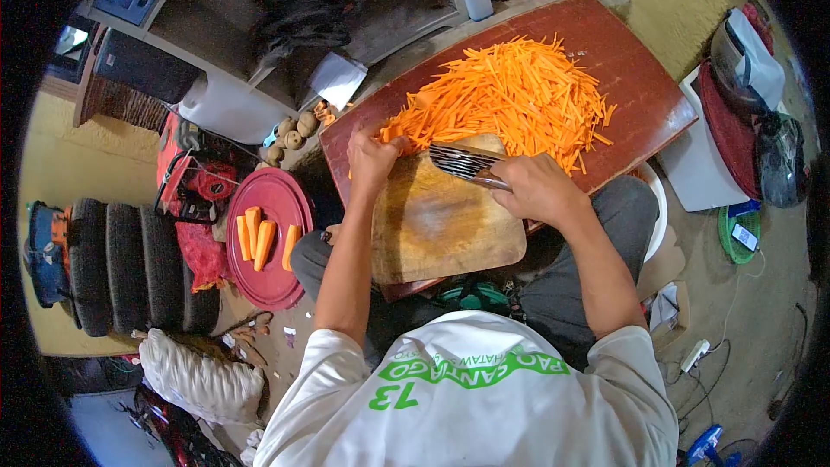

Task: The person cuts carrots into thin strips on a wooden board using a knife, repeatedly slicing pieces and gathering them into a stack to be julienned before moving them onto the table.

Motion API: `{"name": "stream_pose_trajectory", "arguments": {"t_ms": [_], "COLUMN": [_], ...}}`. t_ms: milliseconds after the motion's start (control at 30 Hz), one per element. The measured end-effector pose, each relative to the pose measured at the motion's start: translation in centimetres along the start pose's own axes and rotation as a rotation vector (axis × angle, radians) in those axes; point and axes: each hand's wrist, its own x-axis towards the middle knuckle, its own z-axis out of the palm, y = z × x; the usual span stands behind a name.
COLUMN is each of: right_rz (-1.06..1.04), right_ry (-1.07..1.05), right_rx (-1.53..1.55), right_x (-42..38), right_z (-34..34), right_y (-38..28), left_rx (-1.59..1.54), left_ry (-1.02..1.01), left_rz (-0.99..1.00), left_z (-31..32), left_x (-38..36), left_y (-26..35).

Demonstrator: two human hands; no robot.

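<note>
My right hand is closed round the wooden handle of a crinkle cutter, whose broad ridged blade lies over the far edge of a worn wooden cutting board. My left hand is at the board's far left corner, its fingers closed on a piece of carrot. Just beyond both hands spreads a large heap of cut carrot sticks on the red-brown table. The cutter's blade is close to the near edge of the heap.
On my left, several peeled carrots lie on a round red lid. Potatoes sit beside the table's left corner. Stacked tyres stand farther left. A white cooler box is at the right, with cables on the floor.
</note>
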Motion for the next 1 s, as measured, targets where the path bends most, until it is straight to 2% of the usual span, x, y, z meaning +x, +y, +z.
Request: {"name": "stream_pose_trajectory", "arguments": {"t_ms": [433, 633, 733, 867, 1000], "right_rz": [-0.015, -0.033, -0.032, -0.022, -0.006], "right_ry": [0.004, 0.033, 0.029, 0.031, 0.001], "right_rx": [0.002, 0.017, 0.016, 0.006, -0.003], "right_x": [0.0, -0.1, -0.1, -0.1, 0.0], "right_z": [-0.1, 0.3, 0.2, 0.4, 0.2], "right_y": [-0.2, 0.1, 0.0, 0.2, -0.2], "left_rx": [-0.035, 0.040, 0.105, 0.075, 0.112], "left_ry": [0.071, -0.032, -0.094, -0.045, 0.031], "left_rz": [0.025, 0.023, 0.073, 0.111, 0.308], "left_z": [-0.9, -2.0, -2.7, -3.2, -2.3], "left_x": [-0.9, -2.7, -4.5, -7.1, -9.9], "left_y": [0.8, 1.7, 2.1, 3.2, 3.1]}}
